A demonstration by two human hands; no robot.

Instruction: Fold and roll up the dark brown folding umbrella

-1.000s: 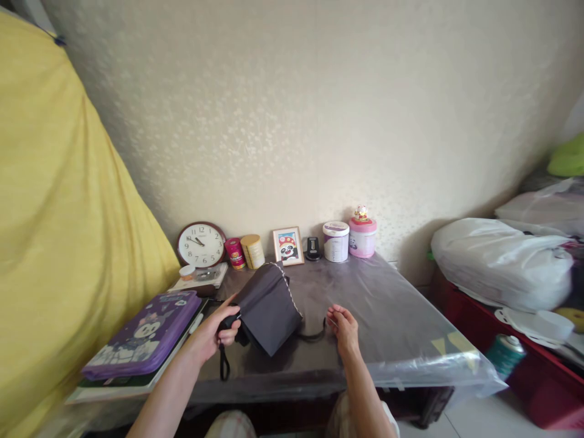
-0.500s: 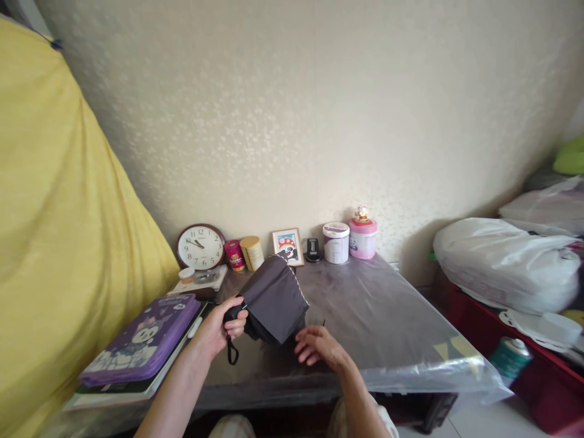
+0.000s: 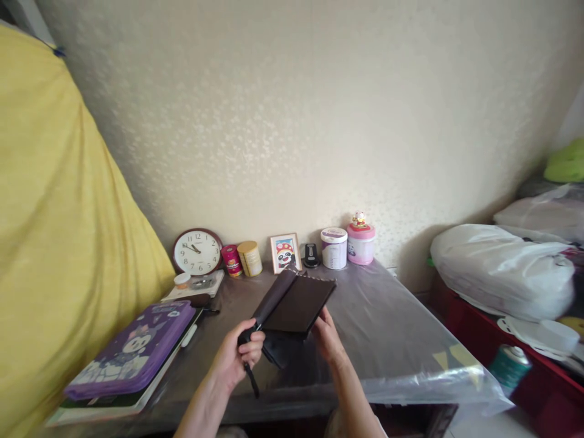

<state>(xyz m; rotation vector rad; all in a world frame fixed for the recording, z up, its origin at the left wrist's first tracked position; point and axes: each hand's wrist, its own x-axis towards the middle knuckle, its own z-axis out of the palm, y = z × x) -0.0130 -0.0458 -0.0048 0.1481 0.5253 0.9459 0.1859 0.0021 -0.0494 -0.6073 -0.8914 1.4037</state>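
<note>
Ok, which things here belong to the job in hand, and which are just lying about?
In the job: dark umbrella, gripped by the left hand, with the right hand at its edge.

Lying about: clock, red can, yellow canister, framed picture, white tub, pink tub, purple case.

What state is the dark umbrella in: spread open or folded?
Folded, but loosely: the umbrella is collapsed, the left hand grips its handle, and a flat canopy flap reaches the right hand.

Wall clock (image 3: 198,252): Arabic hour numerals, 12 at top, 6 at bottom; small mark under 12 unreadable. Red can (image 3: 232,260), white-and-purple tub (image 3: 334,252), purple zip case (image 3: 132,350): lettering or print present, too blurred to read.
</note>
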